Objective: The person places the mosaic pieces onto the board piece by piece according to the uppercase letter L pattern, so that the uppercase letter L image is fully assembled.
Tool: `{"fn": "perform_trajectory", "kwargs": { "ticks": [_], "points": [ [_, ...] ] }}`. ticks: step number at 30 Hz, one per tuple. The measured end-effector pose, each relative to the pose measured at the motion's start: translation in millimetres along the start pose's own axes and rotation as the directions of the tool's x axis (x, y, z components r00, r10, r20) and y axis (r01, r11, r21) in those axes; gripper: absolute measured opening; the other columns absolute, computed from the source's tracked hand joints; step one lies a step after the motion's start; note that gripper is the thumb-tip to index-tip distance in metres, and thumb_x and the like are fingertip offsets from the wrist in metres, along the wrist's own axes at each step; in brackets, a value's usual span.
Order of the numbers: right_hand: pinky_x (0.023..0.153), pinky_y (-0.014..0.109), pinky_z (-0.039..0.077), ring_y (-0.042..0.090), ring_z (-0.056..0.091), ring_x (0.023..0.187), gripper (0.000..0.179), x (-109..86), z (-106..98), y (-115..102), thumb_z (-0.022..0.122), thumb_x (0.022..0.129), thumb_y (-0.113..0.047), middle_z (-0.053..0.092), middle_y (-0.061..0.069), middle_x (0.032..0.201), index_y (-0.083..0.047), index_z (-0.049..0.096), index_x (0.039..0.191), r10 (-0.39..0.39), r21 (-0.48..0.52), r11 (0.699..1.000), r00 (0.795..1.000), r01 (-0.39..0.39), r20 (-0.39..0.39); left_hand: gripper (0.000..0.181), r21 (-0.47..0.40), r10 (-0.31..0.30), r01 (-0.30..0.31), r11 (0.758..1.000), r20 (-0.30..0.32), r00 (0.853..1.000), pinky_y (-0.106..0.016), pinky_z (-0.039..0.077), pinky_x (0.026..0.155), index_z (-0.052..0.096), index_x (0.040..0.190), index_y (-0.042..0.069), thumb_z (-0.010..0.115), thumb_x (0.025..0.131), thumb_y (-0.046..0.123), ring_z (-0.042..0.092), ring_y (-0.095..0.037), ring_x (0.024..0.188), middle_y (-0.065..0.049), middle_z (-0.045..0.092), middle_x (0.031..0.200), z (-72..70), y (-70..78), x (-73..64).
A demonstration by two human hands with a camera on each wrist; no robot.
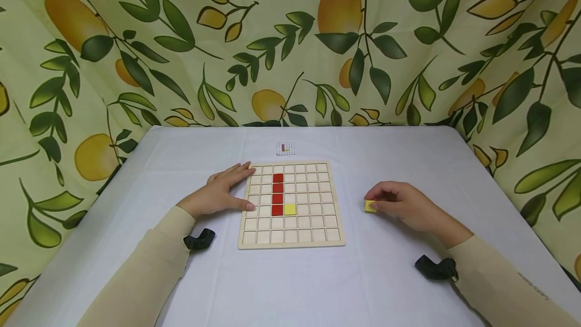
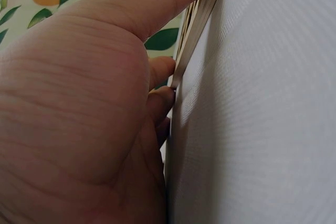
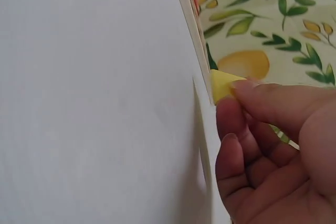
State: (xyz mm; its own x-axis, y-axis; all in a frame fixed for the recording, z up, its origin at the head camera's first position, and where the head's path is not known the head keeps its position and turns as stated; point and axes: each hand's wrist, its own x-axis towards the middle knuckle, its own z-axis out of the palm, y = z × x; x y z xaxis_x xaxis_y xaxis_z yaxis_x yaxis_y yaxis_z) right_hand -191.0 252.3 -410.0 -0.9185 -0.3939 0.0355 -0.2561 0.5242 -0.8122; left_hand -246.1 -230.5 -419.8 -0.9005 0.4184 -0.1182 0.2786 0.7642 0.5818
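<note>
A wooden grid board (image 1: 313, 236) lies on the table, with a column of several red square tiles (image 1: 278, 188) in it. One yellow tile (image 1: 290, 209) sits in the cell right of the lowest red one. My left hand (image 1: 217, 194) rests at the board's left edge, fingers and thumb extended and touching the frame; in the left wrist view its thumb meets the wooden rim (image 2: 202, 19). To the right of the board, my right hand (image 1: 406, 207) pinches another yellow tile (image 3: 222, 85) between thumb and fingers, apart from the board.
Behind the board lies a small printed card (image 1: 285, 149) showing a grid with red and yellow squares. A white cloth (image 1: 290, 286) covers the table. A leaf-and-fruit patterned curtain (image 1: 290, 44) hangs behind it. Black devices (image 1: 437, 268) are strapped at both wrists.
</note>
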Motion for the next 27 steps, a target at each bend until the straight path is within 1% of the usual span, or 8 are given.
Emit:
{"fn": "perform_trajectory", "kwargs": {
  "ticks": [5,11,13,17,20,22,24,27],
  "points": [
    [0.072,0.029,0.054,0.026,0.064,0.090,0.011,5.6,12,-13,0.080,0.099,-0.005,0.072,0.004,0.101,-0.011,0.079,0.108,-0.002,0.059,0.998,1.000,0.001,0.020,0.113,0.005,-0.001,0.001,1.000,0.001,1.000,-0.070,0.006,0.124,0.039,0.171,0.022,0.091,0.080,0.062,0.006,-0.033,0.166,0.001,0.020,0.180,-0.5,0.9,0.7],
    [0.074,0.029,0.055,0.026,0.066,0.090,0.011,19.3,33,-26,0.079,0.100,-0.005,0.073,0.004,0.103,-0.010,0.080,0.110,-0.013,0.094,0.996,0.998,0.007,0.064,0.113,-0.004,-0.014,0.014,1.000,0.001,1.000,-0.071,0.005,0.124,0.040,0.171,0.021,0.092,0.080,0.062,0.005,-0.033,0.166,0.001,0.020,0.180,0.2,0.4,0.7],
    [0.075,0.029,0.055,0.026,0.066,0.091,0.010,25.1,41,-29,0.078,0.101,-0.005,0.073,0.005,0.103,-0.011,0.079,0.110,-0.025,0.105,0.994,0.997,0.017,0.077,0.113,-0.007,-0.017,0.017,1.000,0.001,1.000,-0.071,0.004,0.124,0.040,0.171,0.021,0.092,0.079,0.061,0.005,-0.033,0.166,0.001,0.020,0.180,0.2,0.6,0.4],
    [0.077,0.028,0.056,0.025,0.066,0.091,0.009,37.3,59,-39,0.078,0.101,-0.004,0.072,0.004,0.101,-0.010,0.078,0.108,-0.083,0.137,0.988,0.992,0.069,0.096,0.113,-0.009,-0.019,0.019,1.000,-0.003,1.000,-0.072,0.005,0.123,0.040,0.171,0.021,0.092,0.079,0.061,0.005,-0.033,0.166,0.001,0.020,0.180,1.0,-0.4,0.6],
    [0.078,0.029,0.054,0.025,0.065,0.090,0.010,45.3,71,-46,0.077,0.100,-0.002,0.071,0.002,0.099,-0.011,0.078,0.107,-0.124,0.136,0.985,0.988,0.110,0.097,0.112,-0.010,-0.018,0.017,1.000,-0.003,1.000,-0.072,0.005,0.123,0.040,0.171,0.021,0.092,0.080,0.061,0.005,-0.033,0.166,0.001,0.020,0.180,1.5,-1.0,1.1],
    [0.079,0.029,0.053,0.024,0.063,0.091,0.011,50.2,77,-49,0.078,0.100,-0.002,0.070,0.001,0.098,-0.012,0.078,0.106,-0.137,0.120,0.985,0.986,0.126,0.094,0.113,-0.011,-0.018,0.018,1.000,-0.003,1.000,-0.072,0.005,0.123,0.040,0.171,0.021,0.092,0.079,0.061,0.004,-0.033,0.166,0.001,0.020,0.180,1.1,-0.7,1.0],
    [0.079,0.031,0.052,0.024,0.062,0.091,0.012,54.6,83,-53,0.078,0.100,-0.002,0.070,0.000,0.098,-0.013,0.079,0.105,-0.138,0.103,0.986,0.986,0.129,0.090,0.113,-0.005,-0.016,0.016,1.000,0.000,1.000,-0.071,0.004,0.124,0.040,0.171,0.021,0.092,0.080,0.061,0.004,-0.033,0.166,0.001,0.019,0.180,1.1,-0.6,1.1],
    [0.080,0.031,0.053,0.023,0.062,0.092,0.012,60.4,90,-58,0.078,0.101,-0.003,0.070,-0.002,0.098,-0.014,0.078,0.104,-0.119,0.083,0.990,0.989,0.111,0.093,0.113,-0.002,-0.015,0.015,1.000,0.000,1.000,-0.071,0.004,0.124,0.039,0.171,0.021,0.092,0.080,0.061,0.004,-0.032,0.166,0.000,0.019,0.181,1.0,-0.4,0.9]
  ]
}}
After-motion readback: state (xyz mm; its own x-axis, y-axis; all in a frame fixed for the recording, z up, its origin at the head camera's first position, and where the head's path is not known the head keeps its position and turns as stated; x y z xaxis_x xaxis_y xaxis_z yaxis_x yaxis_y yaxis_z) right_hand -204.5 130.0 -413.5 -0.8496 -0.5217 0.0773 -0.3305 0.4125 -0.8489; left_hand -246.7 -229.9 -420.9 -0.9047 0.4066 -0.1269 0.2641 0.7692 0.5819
